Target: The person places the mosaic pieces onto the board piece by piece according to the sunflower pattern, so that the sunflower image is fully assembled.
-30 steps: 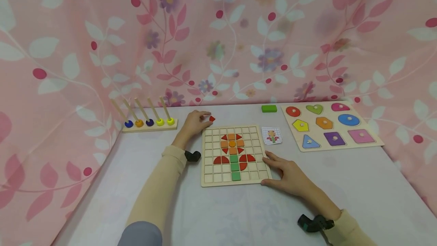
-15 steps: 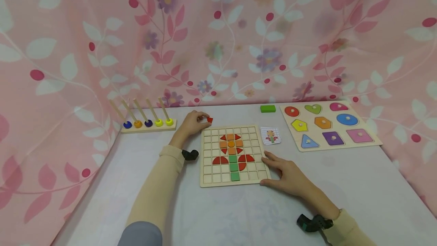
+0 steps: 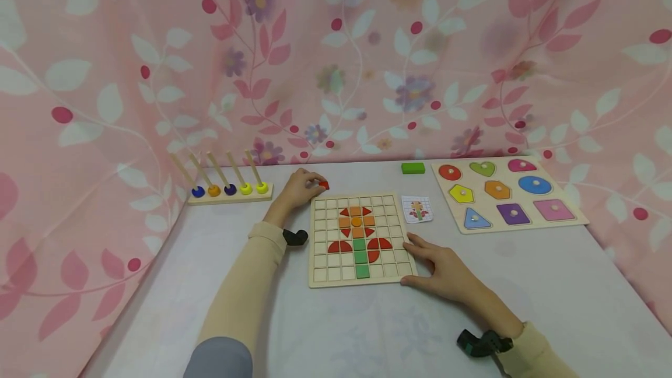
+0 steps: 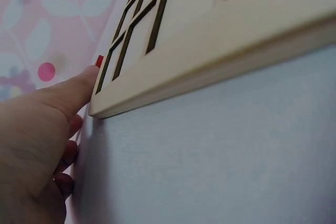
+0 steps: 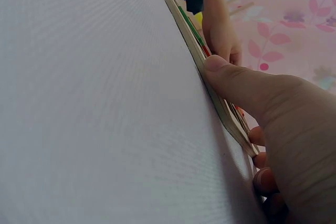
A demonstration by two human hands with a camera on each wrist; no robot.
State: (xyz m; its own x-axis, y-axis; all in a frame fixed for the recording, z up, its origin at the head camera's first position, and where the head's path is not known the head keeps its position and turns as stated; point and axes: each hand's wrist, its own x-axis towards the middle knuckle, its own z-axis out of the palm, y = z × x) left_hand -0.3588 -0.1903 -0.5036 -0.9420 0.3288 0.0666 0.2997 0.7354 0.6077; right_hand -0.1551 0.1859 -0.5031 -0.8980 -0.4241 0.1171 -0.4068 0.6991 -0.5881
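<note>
A small red piece [image 3: 324, 185] sits at the fingertips of my left hand [image 3: 300, 187], pinched between thumb and finger beyond the board's far left corner. In the left wrist view only a sliver of the red piece [image 4: 99, 60] shows past the thumb. The wooden grid board [image 3: 326, 206] carries a flower of orange squares, an orange disc, red triangles, red quarter-rounds and green squares. My right hand [image 3: 443, 270] rests against the board's right edge, thumb near the close corner and fingers loosely bent. In the right wrist view its thumb touches the board's edge [image 5: 220, 106].
Beside the board lies a pattern card [image 3: 417, 209] with a printed flower. A green block [image 3: 413, 168] stands behind it. A knobbed shape puzzle [image 3: 485, 197] is at the right, and a peg stand with coloured beads [image 3: 231, 197] at the left.
The thumb and finger of my left hand have closed on the red piece, which has turned and shifted slightly towards the hand. My right hand has stayed at the board.
</note>
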